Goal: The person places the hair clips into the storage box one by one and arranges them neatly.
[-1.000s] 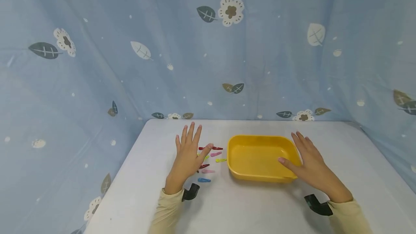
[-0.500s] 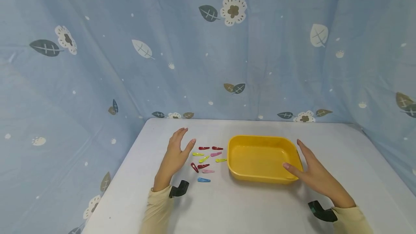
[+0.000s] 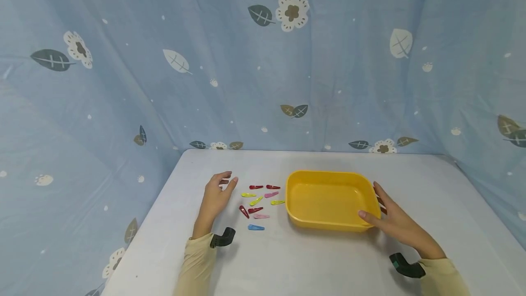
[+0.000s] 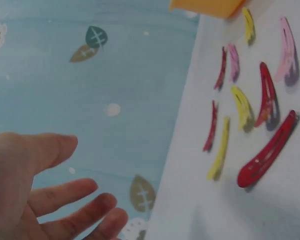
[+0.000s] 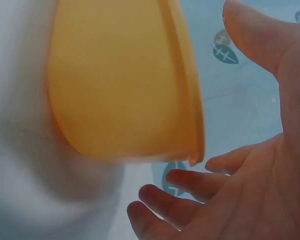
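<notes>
Several snap hair clips lie loose on the table: red clips (image 3: 255, 210), yellow clips (image 3: 256, 201), pink clips (image 3: 261, 216) and a blue clip (image 3: 256, 227). To their left hovers my left hand (image 3: 216, 199), holding nothing, fingers loosely bent and thumb apart, also seen in the left wrist view. A yellow plastic basin (image 3: 328, 223) sits right of the clips. My right hand (image 3: 400, 223) is at its right end, thumb over the rim and fingers outside. In the right wrist view, the thumb stands apart from the basin wall (image 5: 125, 85), with fingertips close to the rim.
The white table (image 3: 312, 264) reaches back to a blue patterned curtain (image 3: 230, 81), which also hangs along the left and right sides. A black wrist camera (image 3: 223, 237) sits on the left wrist, another black camera (image 3: 406, 266) on the right.
My left hand has moved left and down off the clips, uncovering them, and its spread fingers have bent. My right hand has lowered slightly toward the basin's right end.
</notes>
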Action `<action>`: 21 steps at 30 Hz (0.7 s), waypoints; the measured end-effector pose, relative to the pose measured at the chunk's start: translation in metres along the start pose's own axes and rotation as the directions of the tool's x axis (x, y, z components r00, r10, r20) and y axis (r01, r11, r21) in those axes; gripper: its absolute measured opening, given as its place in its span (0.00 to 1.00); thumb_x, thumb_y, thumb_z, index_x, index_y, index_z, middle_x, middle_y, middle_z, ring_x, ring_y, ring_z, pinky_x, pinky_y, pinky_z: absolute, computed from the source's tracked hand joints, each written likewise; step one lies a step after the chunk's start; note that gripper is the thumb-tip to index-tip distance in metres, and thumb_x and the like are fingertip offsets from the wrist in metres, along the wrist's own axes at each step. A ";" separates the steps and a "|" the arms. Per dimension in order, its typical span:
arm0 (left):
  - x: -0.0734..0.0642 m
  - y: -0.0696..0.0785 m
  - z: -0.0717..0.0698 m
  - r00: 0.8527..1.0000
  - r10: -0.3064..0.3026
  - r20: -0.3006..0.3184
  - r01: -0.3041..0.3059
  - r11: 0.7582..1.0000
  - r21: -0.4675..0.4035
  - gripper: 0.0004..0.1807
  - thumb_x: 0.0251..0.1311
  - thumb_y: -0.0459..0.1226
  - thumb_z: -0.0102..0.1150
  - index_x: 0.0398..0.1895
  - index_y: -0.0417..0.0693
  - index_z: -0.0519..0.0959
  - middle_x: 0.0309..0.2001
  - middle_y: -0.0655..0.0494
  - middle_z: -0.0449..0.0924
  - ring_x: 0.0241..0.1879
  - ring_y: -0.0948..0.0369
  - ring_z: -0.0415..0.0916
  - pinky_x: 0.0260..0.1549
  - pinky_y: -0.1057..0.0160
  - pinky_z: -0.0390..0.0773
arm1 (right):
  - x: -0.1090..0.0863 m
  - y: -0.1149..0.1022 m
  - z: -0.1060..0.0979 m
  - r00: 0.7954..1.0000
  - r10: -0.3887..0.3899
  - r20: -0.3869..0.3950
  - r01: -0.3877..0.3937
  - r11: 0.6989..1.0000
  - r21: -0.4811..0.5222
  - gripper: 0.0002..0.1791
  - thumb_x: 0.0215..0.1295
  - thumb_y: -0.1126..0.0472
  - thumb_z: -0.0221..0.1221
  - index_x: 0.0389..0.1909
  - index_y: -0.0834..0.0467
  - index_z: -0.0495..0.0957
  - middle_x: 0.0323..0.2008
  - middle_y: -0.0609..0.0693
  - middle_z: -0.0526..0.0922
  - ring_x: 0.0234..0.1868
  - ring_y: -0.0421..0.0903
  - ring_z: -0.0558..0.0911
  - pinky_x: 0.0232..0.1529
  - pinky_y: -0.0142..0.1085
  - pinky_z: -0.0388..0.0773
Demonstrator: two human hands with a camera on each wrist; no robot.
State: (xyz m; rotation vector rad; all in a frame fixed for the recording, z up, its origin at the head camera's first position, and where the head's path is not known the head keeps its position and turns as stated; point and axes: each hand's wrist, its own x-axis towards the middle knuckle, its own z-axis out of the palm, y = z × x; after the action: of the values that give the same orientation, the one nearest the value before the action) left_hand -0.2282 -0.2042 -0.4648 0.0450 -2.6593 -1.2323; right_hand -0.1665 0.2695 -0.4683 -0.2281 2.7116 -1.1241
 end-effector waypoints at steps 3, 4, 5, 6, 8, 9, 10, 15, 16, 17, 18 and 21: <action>0.001 -0.005 0.003 0.999 -0.033 -0.019 0.033 0.999 -0.012 0.26 0.72 0.47 0.61 0.64 0.39 0.78 0.59 0.40 0.81 0.58 0.46 0.80 0.59 0.45 0.78 | 0.000 0.001 0.002 1.000 -0.023 0.002 0.023 1.000 0.021 0.61 0.72 0.43 0.61 0.81 0.68 0.28 0.79 0.78 0.44 0.73 0.79 0.60 0.63 0.74 0.64; 0.002 -0.006 0.003 0.999 -0.037 -0.025 0.037 0.999 -0.014 0.25 0.72 0.46 0.61 0.63 0.38 0.79 0.57 0.40 0.82 0.56 0.46 0.81 0.57 0.45 0.79 | 0.000 0.002 0.002 1.000 -0.026 0.003 0.026 0.999 0.029 0.62 0.71 0.43 0.62 0.81 0.68 0.28 0.79 0.77 0.44 0.73 0.79 0.59 0.64 0.75 0.64; 0.002 -0.008 0.004 0.999 -0.041 -0.029 0.041 0.999 -0.018 0.24 0.71 0.46 0.61 0.62 0.38 0.80 0.56 0.40 0.83 0.55 0.46 0.81 0.56 0.45 0.79 | 0.000 0.002 0.002 1.000 -0.027 0.003 0.027 0.999 0.032 0.62 0.71 0.43 0.62 0.81 0.68 0.28 0.79 0.77 0.43 0.74 0.79 0.59 0.64 0.75 0.63; 0.003 -0.009 0.005 0.998 -0.049 -0.030 0.048 0.999 -0.026 0.24 0.71 0.46 0.61 0.61 0.38 0.81 0.55 0.40 0.83 0.54 0.46 0.81 0.55 0.46 0.79 | 0.000 0.003 0.003 1.000 -0.024 0.005 0.024 0.999 0.031 0.63 0.70 0.43 0.63 0.81 0.67 0.26 0.79 0.78 0.43 0.74 0.79 0.58 0.64 0.76 0.62; 0.004 -0.012 0.006 0.997 -0.066 -0.030 0.066 0.997 -0.029 0.23 0.71 0.46 0.61 0.59 0.38 0.82 0.54 0.41 0.85 0.52 0.47 0.82 0.53 0.47 0.80 | 0.000 0.004 0.003 1.000 -0.014 0.012 0.013 1.000 0.028 0.65 0.69 0.42 0.63 0.80 0.66 0.24 0.78 0.79 0.42 0.74 0.80 0.56 0.64 0.77 0.61; 0.004 -0.013 0.007 0.997 -0.075 -0.031 0.074 0.997 -0.028 0.22 0.71 0.46 0.61 0.58 0.38 0.82 0.54 0.41 0.85 0.51 0.47 0.82 0.51 0.47 0.80 | 0.000 0.004 0.004 1.000 -0.009 0.018 0.008 1.000 0.029 0.66 0.69 0.42 0.64 0.80 0.66 0.23 0.78 0.79 0.42 0.75 0.80 0.55 0.64 0.77 0.60; 0.004 -0.014 0.008 0.996 -0.089 -0.028 0.089 0.996 -0.033 0.22 0.71 0.46 0.62 0.57 0.38 0.83 0.53 0.41 0.86 0.51 0.47 0.82 0.50 0.49 0.81 | 0.000 0.005 0.004 1.000 -0.006 0.024 0.005 1.000 0.031 0.67 0.68 0.42 0.64 0.80 0.65 0.21 0.78 0.79 0.41 0.75 0.81 0.54 0.64 0.77 0.59; 0.004 -0.020 0.012 0.986 -0.164 0.005 0.164 0.985 -0.044 0.21 0.70 0.46 0.62 0.55 0.39 0.85 0.48 0.43 0.87 0.43 0.53 0.83 0.40 0.60 0.81 | 0.000 0.009 0.006 0.999 -0.026 0.044 0.023 0.997 0.067 0.69 0.66 0.46 0.67 0.80 0.66 0.21 0.79 0.79 0.38 0.76 0.80 0.52 0.66 0.76 0.56; 0.004 -0.021 0.013 0.984 -0.178 0.015 0.178 0.983 -0.046 0.21 0.70 0.46 0.62 0.54 0.39 0.85 0.47 0.43 0.87 0.41 0.54 0.83 0.38 0.62 0.80 | 0.000 0.011 0.006 0.998 -0.038 0.045 0.035 0.997 0.071 0.69 0.66 0.46 0.67 0.79 0.66 0.20 0.78 0.79 0.38 0.75 0.80 0.53 0.66 0.77 0.56; 0.004 -0.022 0.014 0.982 -0.186 0.024 0.187 0.981 -0.042 0.21 0.70 0.46 0.62 0.54 0.39 0.85 0.47 0.43 0.87 0.39 0.55 0.83 0.36 0.64 0.79 | 0.000 0.011 0.007 0.998 -0.044 0.046 0.040 0.996 0.077 0.69 0.65 0.47 0.68 0.79 0.66 0.20 0.79 0.79 0.37 0.75 0.80 0.53 0.66 0.76 0.56; 0.003 -0.023 0.015 0.980 -0.194 0.032 0.196 0.980 -0.039 0.20 0.70 0.46 0.62 0.54 0.39 0.85 0.46 0.43 0.87 0.38 0.56 0.83 0.34 0.65 0.79 | 0.001 0.012 0.007 0.998 -0.050 0.046 0.046 0.996 0.082 0.69 0.65 0.47 0.68 0.79 0.66 0.20 0.79 0.79 0.37 0.75 0.80 0.53 0.66 0.76 0.56; 0.003 -0.024 0.016 0.976 -0.213 0.053 0.215 0.976 -0.027 0.20 0.70 0.46 0.63 0.52 0.38 0.85 0.44 0.44 0.87 0.37 0.57 0.82 0.33 0.66 0.77 | 0.001 0.012 0.009 0.997 -0.064 0.041 0.060 0.994 0.089 0.71 0.63 0.48 0.70 0.80 0.65 0.20 0.79 0.78 0.38 0.75 0.78 0.56 0.66 0.76 0.58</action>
State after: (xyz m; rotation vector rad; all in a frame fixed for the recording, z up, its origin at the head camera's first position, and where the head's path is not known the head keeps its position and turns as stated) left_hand -0.2356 -0.2080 -0.4929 0.3080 -2.7340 -1.3566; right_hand -0.1663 0.2715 -0.4835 -0.3214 2.6267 -1.2373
